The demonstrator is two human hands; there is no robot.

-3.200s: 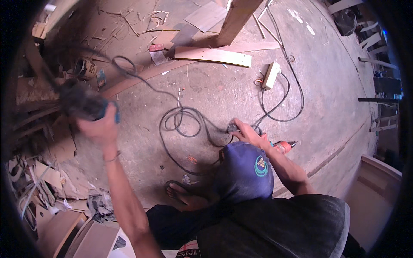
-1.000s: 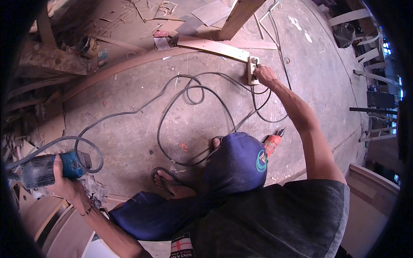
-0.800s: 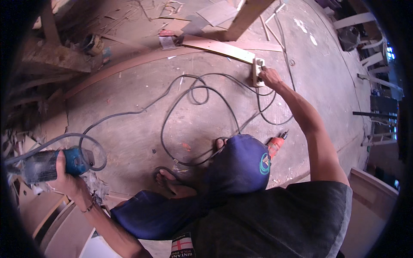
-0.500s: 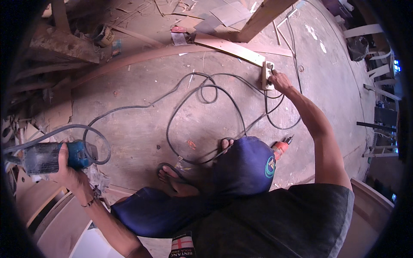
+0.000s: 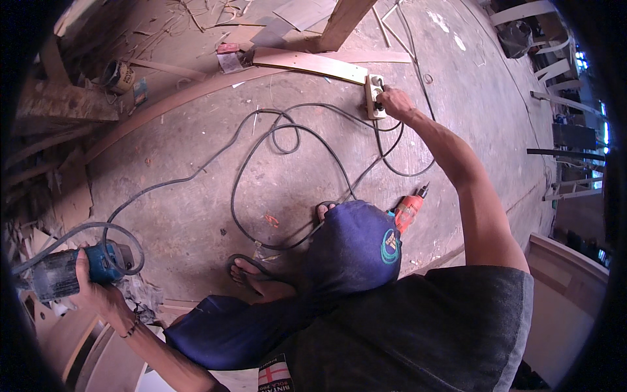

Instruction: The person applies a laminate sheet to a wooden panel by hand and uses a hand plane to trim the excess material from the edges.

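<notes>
My left hand (image 5: 99,302) is wrapped round the body of a blue and black corded power tool (image 5: 55,274), held out at the far left. Its underside and working end are hard to make out. Reaching forward, my right hand (image 5: 396,103) has its fingers closed on a dark plug (image 5: 379,104) at a white power strip (image 5: 371,98). Whether the plug is fully seated cannot be seen. A black cable (image 5: 233,199) runs in loops over the floor between the tool and the strip. Beside my knee lies an orange-red drill (image 5: 409,210).
A long thin wooden strip (image 5: 189,97) and a pale board (image 5: 313,63) lie beyond the cable. A wooden post (image 5: 346,26) stands behind the board. Offcuts and a can (image 5: 119,76) fill the left side. White furniture frames (image 5: 552,70) line the right.
The whole view has shifted, so the floor, strip and drill sit further left in the picture. Both hands keep their hold on the tool and the plug.
</notes>
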